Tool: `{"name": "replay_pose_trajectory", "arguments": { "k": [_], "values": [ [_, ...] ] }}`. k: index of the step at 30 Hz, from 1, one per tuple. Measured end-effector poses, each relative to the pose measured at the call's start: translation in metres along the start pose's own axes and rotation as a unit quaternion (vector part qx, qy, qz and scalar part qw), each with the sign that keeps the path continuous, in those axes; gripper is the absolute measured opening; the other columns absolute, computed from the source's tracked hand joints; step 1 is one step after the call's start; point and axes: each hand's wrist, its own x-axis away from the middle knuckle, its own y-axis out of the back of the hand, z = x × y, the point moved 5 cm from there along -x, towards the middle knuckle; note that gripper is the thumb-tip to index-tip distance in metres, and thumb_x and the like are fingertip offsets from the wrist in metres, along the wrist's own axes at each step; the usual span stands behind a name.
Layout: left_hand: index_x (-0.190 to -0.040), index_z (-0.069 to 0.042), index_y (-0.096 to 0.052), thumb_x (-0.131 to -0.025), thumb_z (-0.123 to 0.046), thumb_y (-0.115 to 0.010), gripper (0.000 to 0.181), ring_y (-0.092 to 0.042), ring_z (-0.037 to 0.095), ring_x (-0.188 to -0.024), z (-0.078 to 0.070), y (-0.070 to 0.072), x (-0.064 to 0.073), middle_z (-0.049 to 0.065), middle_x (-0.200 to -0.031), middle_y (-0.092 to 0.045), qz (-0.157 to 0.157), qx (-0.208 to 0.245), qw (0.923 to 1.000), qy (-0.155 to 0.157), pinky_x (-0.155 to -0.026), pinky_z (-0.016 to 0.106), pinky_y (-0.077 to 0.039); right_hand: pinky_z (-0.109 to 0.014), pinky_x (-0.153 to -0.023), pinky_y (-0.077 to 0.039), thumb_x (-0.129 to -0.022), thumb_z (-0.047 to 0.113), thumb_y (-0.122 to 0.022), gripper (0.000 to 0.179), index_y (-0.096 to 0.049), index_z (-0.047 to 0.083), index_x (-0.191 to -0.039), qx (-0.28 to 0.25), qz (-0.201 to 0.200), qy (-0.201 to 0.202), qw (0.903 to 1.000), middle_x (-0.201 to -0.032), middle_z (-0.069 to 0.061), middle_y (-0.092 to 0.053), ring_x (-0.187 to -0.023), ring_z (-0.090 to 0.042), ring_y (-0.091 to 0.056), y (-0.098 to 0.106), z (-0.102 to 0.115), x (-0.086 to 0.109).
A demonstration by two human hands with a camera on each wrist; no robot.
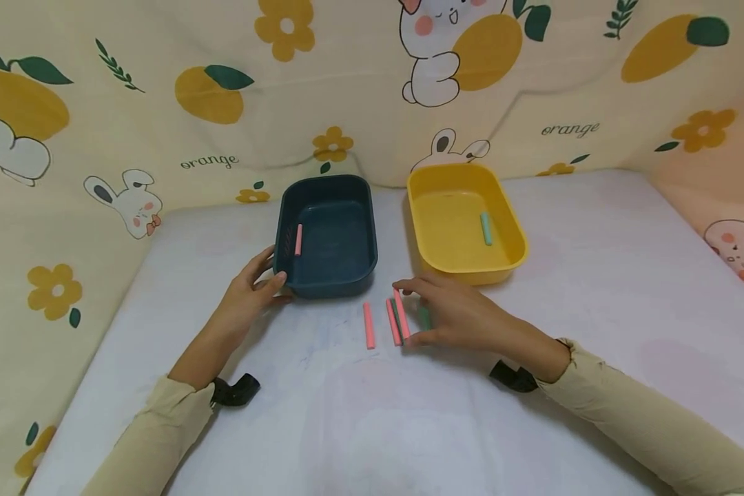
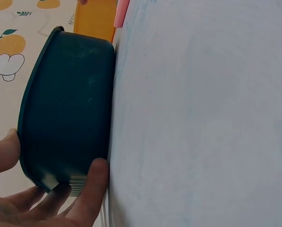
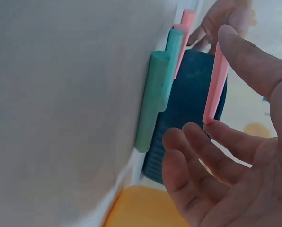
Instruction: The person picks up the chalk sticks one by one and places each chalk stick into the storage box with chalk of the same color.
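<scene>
My right hand pinches a pink chalk stick by its two ends, between thumb and index fingertip; the other fingers curve loosely. On the table below lie two green chalk sticks, one partly hidden by the hand in the head view. Two more pink chalk sticks lie to the left of the held one. My left hand grips the near left corner of a dark blue tub, thumb and fingers spread around its wall. Inside that tub is one pink chalk stick.
A yellow tub stands right of the blue one, just beyond my right hand, with a light green chalk stick in it. Both stand on a white-covered table. A printed cloth rises behind the table's far edge.
</scene>
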Motion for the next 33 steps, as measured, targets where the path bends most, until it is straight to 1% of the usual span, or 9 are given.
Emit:
{"name": "replay_pose_trajectory", "arguments": {
  "k": [4,9,14,19,22,26,33],
  "values": [
    [-0.161,-0.024,-0.013,-0.105,-0.025,-0.051,0.068,-0.043,0.034,-0.14,0.0,0.0,0.001,0.01,-0.167,-0.016,0.004,0.0,1.0,-0.002,-0.1,0.032,-0.054,-0.039,-0.095,-0.055,-0.069,0.053,-0.087,0.089,-0.049,0.025,-0.144,0.0,0.006,0.004,1.0,-0.139,0.002,-0.056,-0.111,-0.016,-0.062,0.003,0.006,-0.003],
    [-0.161,-0.024,-0.013,-0.105,-0.024,-0.051,0.068,-0.042,0.034,-0.141,0.001,0.0,0.002,0.01,-0.167,-0.016,0.006,0.006,1.0,0.0,-0.101,0.034,-0.054,-0.039,-0.096,-0.054,-0.07,0.053,-0.086,0.089,-0.048,0.023,-0.145,-0.003,0.006,0.014,0.9999,-0.139,0.002,-0.054,-0.117,-0.018,-0.06,0.01,0.012,-0.008],
    [-0.161,-0.025,-0.014,-0.104,-0.024,-0.052,0.068,-0.042,0.035,-0.142,0.0,0.001,0.002,0.009,-0.167,-0.016,0.006,0.019,0.9998,0.0,-0.106,0.043,-0.049,-0.04,-0.098,-0.053,-0.073,0.052,-0.085,0.087,-0.049,0.018,-0.145,0.003,0.0,0.025,0.9997,-0.139,0.001,-0.055,-0.117,-0.019,-0.06,0.019,0.018,-0.017],
    [-0.161,-0.029,-0.012,-0.104,-0.023,-0.053,0.07,-0.039,0.036,-0.144,-0.001,0.002,0.001,0.011,-0.167,-0.015,0.009,0.033,0.9994,0.003,-0.108,0.051,-0.044,-0.04,-0.098,-0.052,-0.075,0.052,-0.084,0.086,-0.049,0.019,-0.146,0.003,-0.001,0.025,0.9997,-0.141,0.001,-0.054,-0.119,-0.019,-0.058,0.025,0.02,-0.024],
    [-0.161,-0.031,-0.013,-0.104,-0.022,-0.052,0.069,-0.038,0.037,-0.145,-0.001,0.001,0.001,0.013,-0.167,-0.013,0.011,0.027,0.9996,0.005,-0.109,0.052,-0.043,-0.04,-0.098,-0.052,-0.075,0.052,-0.083,0.086,-0.048,0.02,-0.147,0.004,-0.002,0.022,0.9998,-0.141,0.001,-0.053,-0.12,-0.018,-0.057,0.029,0.022,-0.028],
    [-0.16,-0.032,-0.015,-0.105,-0.024,-0.051,0.066,-0.036,0.038,-0.145,0.0,0.001,0.002,0.013,-0.167,-0.011,0.014,0.016,0.9998,0.007,-0.109,0.051,-0.043,-0.04,-0.099,-0.052,-0.076,0.054,-0.082,0.085,-0.048,0.021,-0.147,0.007,-0.004,0.015,0.9999,-0.142,0.001,-0.053,-0.121,-0.018,-0.056,0.036,0.026,-0.036],
    [-0.16,-0.033,-0.014,-0.106,-0.024,-0.048,0.065,-0.031,0.038,-0.148,-0.001,0.001,0.002,0.012,-0.168,-0.01,0.016,0.024,0.9995,0.01,-0.11,0.052,-0.042,-0.039,-0.096,-0.054,-0.076,0.056,-0.081,0.088,-0.046,0.02,-0.148,0.003,-0.012,0.017,0.9998,-0.141,-0.002,-0.053,-0.121,-0.02,-0.056,0.045,0.034,-0.052]
  ]
}}
